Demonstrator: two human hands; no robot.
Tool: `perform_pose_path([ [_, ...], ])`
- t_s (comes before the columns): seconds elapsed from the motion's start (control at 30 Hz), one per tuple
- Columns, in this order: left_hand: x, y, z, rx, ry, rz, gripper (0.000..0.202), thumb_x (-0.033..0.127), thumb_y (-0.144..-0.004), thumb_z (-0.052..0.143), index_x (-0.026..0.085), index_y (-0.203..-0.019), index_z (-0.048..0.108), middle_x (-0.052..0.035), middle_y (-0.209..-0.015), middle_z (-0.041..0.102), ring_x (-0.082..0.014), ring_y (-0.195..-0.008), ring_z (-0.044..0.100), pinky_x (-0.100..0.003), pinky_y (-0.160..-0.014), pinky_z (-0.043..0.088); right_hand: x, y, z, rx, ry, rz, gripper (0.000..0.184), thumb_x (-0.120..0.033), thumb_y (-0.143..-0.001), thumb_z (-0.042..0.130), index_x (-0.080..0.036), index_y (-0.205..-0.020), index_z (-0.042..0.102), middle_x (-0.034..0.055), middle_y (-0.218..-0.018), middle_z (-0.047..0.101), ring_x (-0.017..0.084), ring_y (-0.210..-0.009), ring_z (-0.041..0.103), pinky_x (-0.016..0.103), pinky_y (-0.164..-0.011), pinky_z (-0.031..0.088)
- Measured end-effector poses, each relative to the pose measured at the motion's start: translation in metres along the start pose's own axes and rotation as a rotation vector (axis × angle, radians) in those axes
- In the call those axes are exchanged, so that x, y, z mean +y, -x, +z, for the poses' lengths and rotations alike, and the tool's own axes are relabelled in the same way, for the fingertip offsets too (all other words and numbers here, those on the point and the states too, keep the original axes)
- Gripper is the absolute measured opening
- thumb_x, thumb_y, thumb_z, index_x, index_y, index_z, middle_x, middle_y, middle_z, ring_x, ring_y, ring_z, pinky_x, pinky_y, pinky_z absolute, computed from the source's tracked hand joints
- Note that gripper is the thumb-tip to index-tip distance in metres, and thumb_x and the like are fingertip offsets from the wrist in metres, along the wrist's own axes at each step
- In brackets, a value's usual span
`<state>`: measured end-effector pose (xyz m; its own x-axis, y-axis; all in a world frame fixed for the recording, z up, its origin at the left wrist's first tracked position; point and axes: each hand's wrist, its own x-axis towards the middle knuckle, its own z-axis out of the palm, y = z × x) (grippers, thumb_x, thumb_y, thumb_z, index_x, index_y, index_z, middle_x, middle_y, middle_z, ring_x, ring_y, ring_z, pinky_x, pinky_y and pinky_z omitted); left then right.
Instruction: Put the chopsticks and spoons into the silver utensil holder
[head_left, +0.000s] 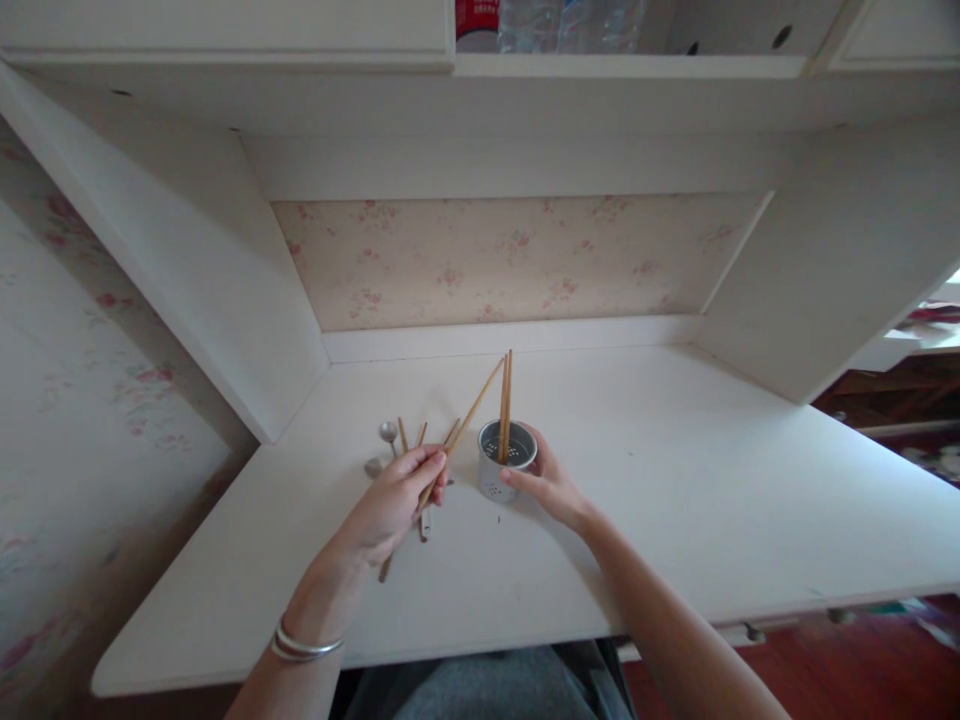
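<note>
My left hand (409, 490) is closed on a wooden chopstick (475, 405), which slants up to the right above the table. Beneath and behind that hand lie several more chopsticks (403, 435) and metal spoons (388, 432), partly hidden by it. My right hand (547, 482) is wrapped round the right side of a round metal utensil holder (493, 484) with small holes in its wall and bottom. The holder is upright on the table. A few chopsticks (506, 400) stand in it, leaning close together.
The white tabletop (675, 480) is boxed in by side panels (840, 250) and a low overhead cabinet (225, 35). Plastic bottles (570, 25) sit on its open shelf. Floral wallpaper (525, 260) covers the back. The front edge of the table is near my lap.
</note>
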<state>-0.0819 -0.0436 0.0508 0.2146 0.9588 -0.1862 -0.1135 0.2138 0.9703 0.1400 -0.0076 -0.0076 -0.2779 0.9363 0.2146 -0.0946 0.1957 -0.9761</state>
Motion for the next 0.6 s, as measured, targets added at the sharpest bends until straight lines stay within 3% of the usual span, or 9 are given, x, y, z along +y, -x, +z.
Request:
perform_pose_path([
  [0.13, 0.019, -0.013, 0.007, -0.014, 0.236, 0.117, 0.032, 0.022, -0.079, 0.062, 0.015, -0.111, 0.058, 0.0012, -0.079, 0.052, -0.0047, -0.065, 0.051, -0.016, -0.063, 0.044, 0.004, -0.001, 0.000, 0.001, -0.012, -0.004, 0.066, -0.032, -0.070, 0.075, -0.026, -0.127, 0.042, 0.0079, -0.122, 0.058, 0.024, -0.112, 0.053, 0.043, -0.097, 0.040],
  [0.27, 0.037, -0.034, 0.021, 0.013, 0.304, 0.260, 0.030, 0.015, -0.077, 0.062, 0.016, -0.106, 0.058, -0.0005, -0.087, 0.053, -0.0073, -0.070, 0.056, -0.022, -0.069, 0.049, 0.008, -0.001, -0.001, 0.010, -0.015, -0.012, 0.064, -0.032, -0.071, 0.074, -0.027, -0.127, 0.043, 0.0076, -0.123, 0.057, 0.024, -0.112, 0.053, 0.044, -0.097, 0.040],
  [0.4, 0.049, -0.056, 0.036, 0.013, 0.254, 0.336, 0.035, 0.015, -0.077, 0.062, 0.022, -0.111, 0.053, 0.0003, -0.088, 0.054, -0.0110, -0.073, 0.061, -0.032, -0.074, 0.053, 0.009, -0.001, -0.001, 0.006, -0.005, -0.031, 0.065, -0.032, -0.071, 0.074, -0.028, -0.128, 0.042, 0.0071, -0.123, 0.057, 0.024, -0.113, 0.053, 0.044, -0.097, 0.040],
  [0.6, 0.045, -0.079, 0.049, 0.020, 0.192, 0.353, 0.017, 0.026, -0.080, 0.062, 0.017, -0.091, 0.053, 0.0012, -0.082, 0.054, -0.0107, -0.070, 0.061, -0.038, -0.081, 0.053, 0.010, -0.002, -0.002, 0.000, 0.022, -0.047, 0.065, -0.033, -0.072, 0.073, -0.027, -0.128, 0.042, 0.0074, -0.124, 0.056, 0.024, -0.113, 0.053, 0.044, -0.097, 0.041],
])
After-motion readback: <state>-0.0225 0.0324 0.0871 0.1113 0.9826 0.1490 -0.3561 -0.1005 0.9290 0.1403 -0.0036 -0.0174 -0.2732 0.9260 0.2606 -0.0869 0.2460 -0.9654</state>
